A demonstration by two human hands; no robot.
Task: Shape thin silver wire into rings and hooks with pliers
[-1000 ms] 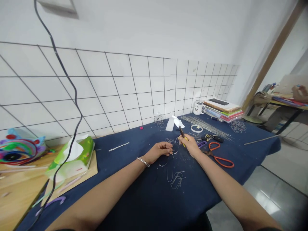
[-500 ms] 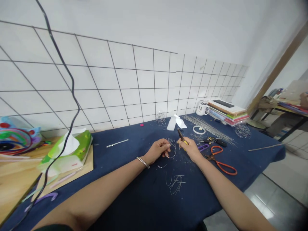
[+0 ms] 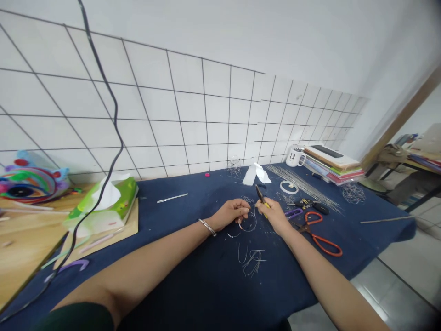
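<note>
- Pliers (image 3: 261, 196) in my right hand (image 3: 273, 216), mid-table; fingers wrapped round the yellow handles. Nose points toward the wall, slightly left; long axis runs from there back into the palm.
- Left hand (image 3: 231, 213) pinches a thin wire loop (image 3: 255, 224), which bows out right toward the pliers. Plane of the loop: can't tell.
- Handle ends are hidden in the palm; can't make out whether the jaws are apart. Pinch point is behind the left fingers. Both forearms run out of frame.
- Surface: dark blue cloth (image 3: 193, 285); wire offcuts (image 3: 254, 263) lie nearer me, orange-handled scissors (image 3: 319, 234) to the right.
- Room: white tiled wall (image 3: 189, 110) behind, mug (image 3: 295, 156) beside a book stack (image 3: 332, 163), second desk cut off at right.
</note>
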